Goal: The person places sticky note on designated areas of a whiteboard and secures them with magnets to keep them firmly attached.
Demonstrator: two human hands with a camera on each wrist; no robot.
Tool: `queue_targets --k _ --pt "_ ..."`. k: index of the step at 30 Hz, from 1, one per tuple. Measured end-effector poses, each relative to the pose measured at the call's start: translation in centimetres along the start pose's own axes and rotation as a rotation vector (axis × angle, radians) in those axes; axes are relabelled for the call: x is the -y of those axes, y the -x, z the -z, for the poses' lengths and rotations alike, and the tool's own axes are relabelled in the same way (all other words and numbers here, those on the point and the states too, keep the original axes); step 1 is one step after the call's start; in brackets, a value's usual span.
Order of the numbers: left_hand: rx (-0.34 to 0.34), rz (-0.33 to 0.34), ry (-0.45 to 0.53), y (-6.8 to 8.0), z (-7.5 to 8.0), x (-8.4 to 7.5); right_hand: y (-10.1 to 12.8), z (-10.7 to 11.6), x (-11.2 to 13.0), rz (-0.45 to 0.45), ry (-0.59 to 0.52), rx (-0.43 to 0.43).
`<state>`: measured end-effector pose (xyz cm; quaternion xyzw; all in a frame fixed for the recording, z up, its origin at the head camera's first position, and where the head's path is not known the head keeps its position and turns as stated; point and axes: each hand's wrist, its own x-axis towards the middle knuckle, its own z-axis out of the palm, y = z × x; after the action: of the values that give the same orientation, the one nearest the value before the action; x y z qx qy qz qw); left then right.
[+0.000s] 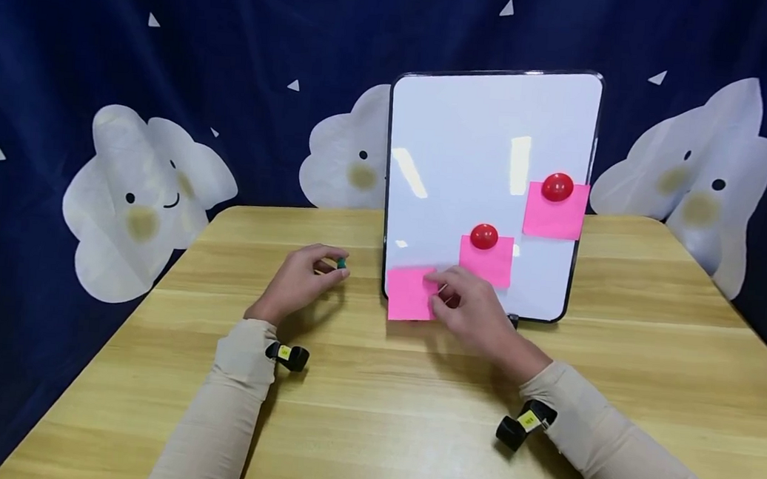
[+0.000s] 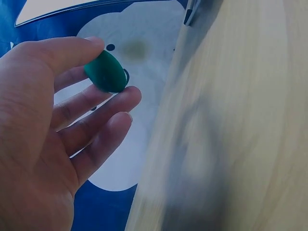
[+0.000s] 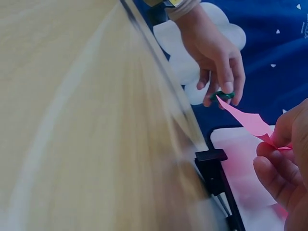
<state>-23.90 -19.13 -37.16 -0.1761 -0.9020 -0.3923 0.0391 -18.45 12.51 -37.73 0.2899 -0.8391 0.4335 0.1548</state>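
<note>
1. The left hand (image 1: 300, 282) pinches a small green magnet (image 2: 107, 71) between thumb tip and fingertips (image 2: 126, 95); the remaining fingers are loosely curled beneath it.
2. The right hand (image 1: 475, 313) pinches the right edge of a pink sticky note (image 1: 409, 293) between thumb and fingers (image 3: 272, 168). The note reaches leftward from those fingers, toward the green magnet, and lies against the lower left corner of a whiteboard (image 1: 470, 142).
3. The two hands are near each other, the left just beside the whiteboard's left edge, with the wooden table (image 1: 371, 417) beneath them.
4. Just above the right fingers, a second pink note (image 1: 488, 265) is pinned to the whiteboard by a red magnet (image 1: 485, 236).
5. Farther up and right of those fingers, a third pink note (image 1: 554, 216) sits under another red magnet (image 1: 557, 187).
6. Behind the whiteboard hangs a dark blue curtain (image 1: 171, 32) printed with white clouds.
</note>
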Motion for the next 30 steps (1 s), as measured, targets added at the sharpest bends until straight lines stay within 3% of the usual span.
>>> queue_targets --k 10,17,30 --pt "0.021 -0.048 0.047 -0.2 -0.2 0.0 -1.8 0.6 -0.2 0.029 0.004 -0.052" --pt "0.015 -0.046 0.048 0.0 -0.5 0.2 -2.7 1.0 -0.1 0.0 0.019 -0.075" --pt "0.022 -0.048 0.05 0.1 -0.5 0.0 -4.5 1.9 0.2 0.039 0.162 -0.173"
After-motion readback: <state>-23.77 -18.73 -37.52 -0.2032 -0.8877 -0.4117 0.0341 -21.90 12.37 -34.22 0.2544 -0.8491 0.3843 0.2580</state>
